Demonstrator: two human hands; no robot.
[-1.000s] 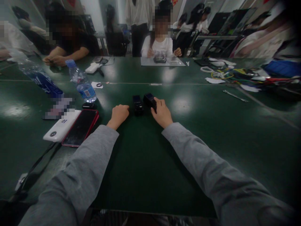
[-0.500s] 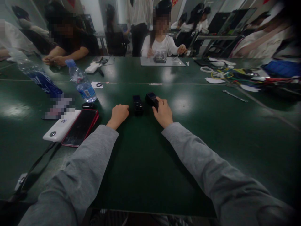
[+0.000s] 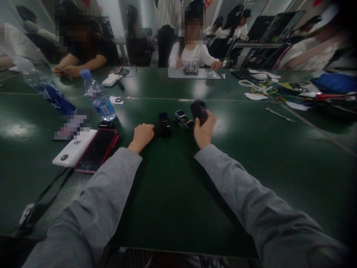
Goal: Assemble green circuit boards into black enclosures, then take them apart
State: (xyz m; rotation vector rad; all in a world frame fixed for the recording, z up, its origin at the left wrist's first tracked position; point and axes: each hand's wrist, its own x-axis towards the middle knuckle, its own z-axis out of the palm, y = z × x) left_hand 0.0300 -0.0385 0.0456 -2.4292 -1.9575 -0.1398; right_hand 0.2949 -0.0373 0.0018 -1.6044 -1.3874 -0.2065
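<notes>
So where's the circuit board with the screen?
In the head view, the circuit board lies near centre, right of the black handheld device and left of the black casing in the right hand.

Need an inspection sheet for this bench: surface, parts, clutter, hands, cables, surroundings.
Surface: green table, glossy, seam running across.
Parts: board on the table, small screen up, between the black device and the black case.
Clutter: power bank beside a red-edged phone on the left; two bottles beyond; wrench on the right.
Hands: right hand grips the case; left hand curled near the device, palm hidden.
Cables: tangled cables, far right.
Surroundings: person opposite at a grey mat; others behind.
</notes>
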